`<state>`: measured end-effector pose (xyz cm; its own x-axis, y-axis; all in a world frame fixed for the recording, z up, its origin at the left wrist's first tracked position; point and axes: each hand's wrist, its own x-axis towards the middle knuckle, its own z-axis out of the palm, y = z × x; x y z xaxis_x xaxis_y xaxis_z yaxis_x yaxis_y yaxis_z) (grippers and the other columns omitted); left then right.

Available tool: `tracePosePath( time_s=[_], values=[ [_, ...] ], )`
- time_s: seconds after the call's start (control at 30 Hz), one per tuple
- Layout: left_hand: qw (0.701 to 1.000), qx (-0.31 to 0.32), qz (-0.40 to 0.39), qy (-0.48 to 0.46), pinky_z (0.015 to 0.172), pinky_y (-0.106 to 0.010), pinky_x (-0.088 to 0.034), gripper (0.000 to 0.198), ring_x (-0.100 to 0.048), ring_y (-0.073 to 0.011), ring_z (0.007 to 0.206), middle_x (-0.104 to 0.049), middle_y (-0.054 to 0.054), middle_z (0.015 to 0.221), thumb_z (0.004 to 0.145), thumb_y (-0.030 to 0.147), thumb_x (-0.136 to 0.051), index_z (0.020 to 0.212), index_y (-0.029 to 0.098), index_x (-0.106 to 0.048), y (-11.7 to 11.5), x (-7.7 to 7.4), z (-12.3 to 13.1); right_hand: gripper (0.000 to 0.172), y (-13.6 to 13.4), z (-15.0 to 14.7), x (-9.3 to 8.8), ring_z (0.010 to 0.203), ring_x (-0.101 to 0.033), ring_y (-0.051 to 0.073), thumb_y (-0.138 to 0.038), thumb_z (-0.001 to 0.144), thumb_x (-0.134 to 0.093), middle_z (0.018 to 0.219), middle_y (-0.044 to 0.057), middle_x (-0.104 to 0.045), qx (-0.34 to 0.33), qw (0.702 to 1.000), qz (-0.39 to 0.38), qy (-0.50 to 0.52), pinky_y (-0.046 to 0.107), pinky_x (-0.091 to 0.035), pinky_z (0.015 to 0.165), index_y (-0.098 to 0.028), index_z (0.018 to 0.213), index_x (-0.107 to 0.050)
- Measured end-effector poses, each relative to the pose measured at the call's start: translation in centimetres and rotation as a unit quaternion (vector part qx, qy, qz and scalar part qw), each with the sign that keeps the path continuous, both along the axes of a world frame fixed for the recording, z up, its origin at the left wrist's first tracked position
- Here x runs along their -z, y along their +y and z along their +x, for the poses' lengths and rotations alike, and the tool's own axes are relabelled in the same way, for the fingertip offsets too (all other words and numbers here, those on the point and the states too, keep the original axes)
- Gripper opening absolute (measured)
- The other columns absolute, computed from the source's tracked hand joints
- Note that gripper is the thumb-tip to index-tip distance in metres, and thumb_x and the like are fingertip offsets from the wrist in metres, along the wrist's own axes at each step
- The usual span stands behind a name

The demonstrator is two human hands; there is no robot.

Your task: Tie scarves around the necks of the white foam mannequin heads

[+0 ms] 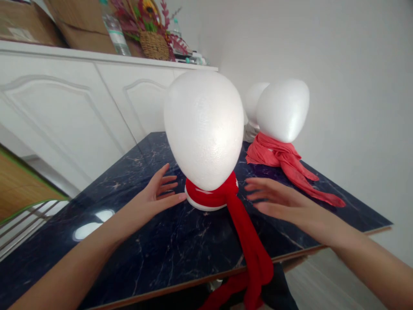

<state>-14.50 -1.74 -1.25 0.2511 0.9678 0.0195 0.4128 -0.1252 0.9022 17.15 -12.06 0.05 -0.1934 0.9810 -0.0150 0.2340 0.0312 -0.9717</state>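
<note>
Red scarf (248, 234) hangs over the near edge of the dark marbled table (167, 254), its upper part wrapped around the base of the white head form (204, 129). Left hand (158, 193): fingers spread, palm empty, thumb tip at the left side of the base; contact cannot be confirmed. Right hand (274, 199): fingers extended and loosely parted, empty, just right of the wrapped section, apart from it. Farther back at right, a coral scarf (290, 161) encircles the base of a second head form (285, 107). White cabinets (64, 112) stand behind, carrying a wicker basket (155, 46).
</note>
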Motion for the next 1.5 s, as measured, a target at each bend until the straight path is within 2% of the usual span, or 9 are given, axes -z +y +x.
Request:
tracePosePath(
  time_s=[0.13, 0.3, 0.43, 0.63, 0.8, 1.03, 1.17, 1.33, 1.5],
  values=[
    [0.994, 0.089, -0.022, -0.053, 0.119, -0.047, -0.032, 0.089, -0.036, -0.0311, 0.143, -0.038, -0.005, 0.156, 0.083, 0.049, -0.069, 0.155, 0.034, -0.018, -0.2, 0.4, 2.6, 0.071, 4.6, -4.4, 1.6, 0.128, -0.051, 0.025, -0.038, 0.078, -0.077, 0.14, 0.006, -0.055, -0.027, 0.988, 0.128, 0.087, 0.045, -0.041, 0.111, -0.027, 0.141, -0.046],
    [0.99, 0.131, -0.039, -0.04, 0.113, -0.042, -0.043, 0.079, -0.038, -0.0287, 0.142, -0.037, -0.001, 0.157, 0.083, 0.046, -0.07, 0.15, 0.038, -0.029, -1.7, -0.7, 5.0, 0.069, 5.6, -4.6, 1.8, 0.128, -0.052, 0.026, -0.034, 0.076, -0.08, 0.139, 0.005, -0.056, -0.014, 0.978, 0.197, 0.074, 0.046, -0.039, 0.114, -0.025, 0.137, -0.049],
    [0.982, 0.163, -0.05, -0.076, 0.11, -0.043, -0.046, 0.085, -0.042, -0.0292, 0.14, -0.04, -0.006, 0.155, 0.084, 0.042, -0.07, 0.153, 0.034, -0.021, -2.2, -0.9, 8.5, 0.067, 4.0, -1.0, 1.3, 0.127, -0.053, 0.026, -0.032, 0.077, -0.079, 0.139, 0.005, -0.056, 0.011, 0.98, 0.176, 0.086, 0.046, -0.043, 0.111, -0.025, 0.136, -0.05],
    [0.958, 0.241, 0.065, -0.138, 0.117, -0.049, -0.035, 0.085, -0.041, -0.0305, 0.14, -0.042, -0.009, 0.153, 0.081, 0.038, -0.074, 0.152, 0.027, -0.028, -1.5, 0.8, 15.6, 0.074, 2.2, 5.6, 2.4, 0.136, -0.045, 0.027, -0.034, 0.08, -0.077, 0.151, 0.004, -0.044, 0.073, 0.979, 0.182, 0.057, 0.049, -0.035, 0.117, -0.03, 0.144, -0.041],
    [0.951, 0.26, 0.068, -0.155, 0.117, -0.052, -0.034, 0.093, -0.04, -0.0352, 0.139, -0.041, -0.014, 0.153, 0.076, 0.038, -0.077, 0.153, 0.023, -0.028, -1.8, 1.7, 20.3, 0.067, 1.1, 9.3, 2.2, 0.131, -0.05, 0.03, -0.036, 0.081, -0.077, 0.146, 0.008, -0.05, 0.124, 0.977, 0.164, 0.053, 0.051, -0.037, 0.115, -0.024, 0.139, -0.047],
    [0.946, 0.267, 0.077, -0.168, 0.117, -0.053, -0.03, 0.091, -0.042, -0.0338, 0.136, -0.044, -0.016, 0.148, 0.076, 0.039, -0.075, 0.152, 0.021, -0.028, -3.0, 2.0, 25.2, 0.069, -0.5, 14.0, 1.3, 0.133, -0.048, 0.033, -0.042, 0.079, -0.078, 0.148, 0.007, -0.049, 0.183, 0.97, 0.157, -0.017, 0.053, -0.037, 0.115, -0.024, 0.139, -0.049],
    [0.951, 0.264, 0.074, -0.146, 0.118, -0.05, -0.029, 0.089, -0.04, -0.033, 0.137, -0.042, -0.017, 0.149, 0.076, 0.039, -0.074, 0.151, 0.018, -0.03, -3.5, 2.1, 26.3, 0.071, -1.7, 15.4, 1.2, 0.131, -0.05, 0.033, -0.043, 0.08, -0.077, 0.144, 0.007, -0.053, 0.186, 0.971, 0.147, -0.034, 0.052, -0.038, 0.115, -0.026, 0.142, -0.047],
    [0.951, 0.279, 0.089, -0.103, 0.118, -0.048, -0.027, 0.094, -0.034, -0.0306, 0.141, -0.036, -0.017, 0.153, 0.076, 0.039, -0.073, 0.154, 0.018, -0.024, -3.9, 2.7, 26.1, 0.072, -2.1, 14.8, 2.3, 0.128, -0.054, 0.032, -0.045, 0.081, -0.076, 0.141, 0.009, -0.056, 0.202, 0.971, 0.13, -0.008, 0.051, -0.04, 0.114, -0.023, 0.141, -0.046],
    [0.955, 0.273, 0.114, -0.033, 0.121, -0.048, -0.021, 0.084, -0.028, -0.0281, 0.144, -0.031, -0.013, 0.156, 0.082, 0.039, -0.067, 0.153, 0.022, -0.026, -3.5, 2.2, 22.0, 0.08, -2.7, 15.4, 2.8, 0.129, -0.052, 0.033, -0.052, 0.079, -0.075, 0.142, 0.011, -0.054, 0.195, 0.974, 0.11, -0.044, 0.052, -0.045, 0.11, -0.023, 0.145, -0.041]
  ],
)
